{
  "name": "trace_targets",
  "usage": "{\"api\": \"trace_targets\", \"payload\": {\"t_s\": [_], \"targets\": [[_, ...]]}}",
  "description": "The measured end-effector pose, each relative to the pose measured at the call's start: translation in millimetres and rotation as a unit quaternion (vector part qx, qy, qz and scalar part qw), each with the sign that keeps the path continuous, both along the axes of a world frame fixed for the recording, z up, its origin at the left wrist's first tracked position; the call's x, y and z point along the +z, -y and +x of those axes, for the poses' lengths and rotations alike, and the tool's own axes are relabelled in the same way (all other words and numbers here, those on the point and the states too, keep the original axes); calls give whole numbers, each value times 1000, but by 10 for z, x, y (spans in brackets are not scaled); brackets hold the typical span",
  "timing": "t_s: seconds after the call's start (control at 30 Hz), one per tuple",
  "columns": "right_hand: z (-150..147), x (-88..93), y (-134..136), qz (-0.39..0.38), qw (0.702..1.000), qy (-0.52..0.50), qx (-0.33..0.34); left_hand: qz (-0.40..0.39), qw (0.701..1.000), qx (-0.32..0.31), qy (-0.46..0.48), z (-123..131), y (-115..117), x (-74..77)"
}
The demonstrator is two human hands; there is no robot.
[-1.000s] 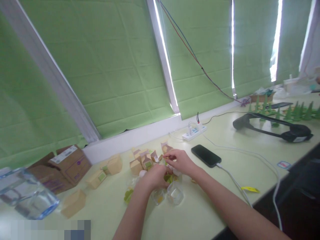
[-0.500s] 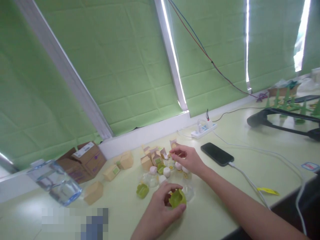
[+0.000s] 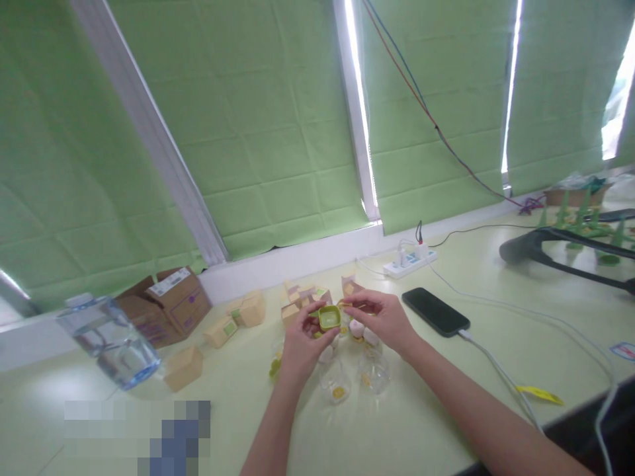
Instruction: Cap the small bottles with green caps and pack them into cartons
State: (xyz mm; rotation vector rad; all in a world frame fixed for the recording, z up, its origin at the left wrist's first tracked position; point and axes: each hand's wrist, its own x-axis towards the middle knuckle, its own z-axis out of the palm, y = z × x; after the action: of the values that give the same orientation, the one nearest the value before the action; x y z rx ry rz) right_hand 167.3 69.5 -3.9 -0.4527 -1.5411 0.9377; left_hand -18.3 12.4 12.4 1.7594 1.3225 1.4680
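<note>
My left hand (image 3: 300,344) is closed around a small green cup-shaped piece (image 3: 329,317), held up above the table. My right hand (image 3: 380,317) is just to its right, thumb and forefinger pinched on a small thin item I cannot make out. Under the hands lie two clear plastic cups (image 3: 336,383) with yellow bits inside, a few white round pieces (image 3: 356,327), and another green piece (image 3: 274,367). Behind the hands stand several small tan cardboard boxes (image 3: 292,303).
A black phone (image 3: 435,311) on a white cable lies to the right, with a power strip (image 3: 410,262) behind it. A clear water bottle (image 3: 112,340) and brown cartons (image 3: 166,307) sit at the left. Loose tan boxes (image 3: 184,367), a black headset (image 3: 565,246) and green tree figures are also on the table.
My left hand lifted the green piece from the table's near side up toward my right hand. The camera view shifted slightly left.
</note>
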Motion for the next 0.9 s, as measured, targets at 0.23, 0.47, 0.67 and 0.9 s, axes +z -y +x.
{"api": "trace_targets", "payload": {"t_s": [0.23, 0.47, 0.67, 0.9], "targets": [[-13, -23, 144, 161, 977, 125, -64, 111, 982, 94, -120, -14, 105, -291], [-84, -50, 147, 208, 959, 176, -75, 109, 982, 112, -104, 54, 133, -326], [-129, -96, 109, 207, 968, 132, -42, 129, 977, 129, -113, -7, 83, -368], [-51, -61, 122, 282, 921, 226, -143, 113, 981, 88, -132, 53, 100, -367]]}}
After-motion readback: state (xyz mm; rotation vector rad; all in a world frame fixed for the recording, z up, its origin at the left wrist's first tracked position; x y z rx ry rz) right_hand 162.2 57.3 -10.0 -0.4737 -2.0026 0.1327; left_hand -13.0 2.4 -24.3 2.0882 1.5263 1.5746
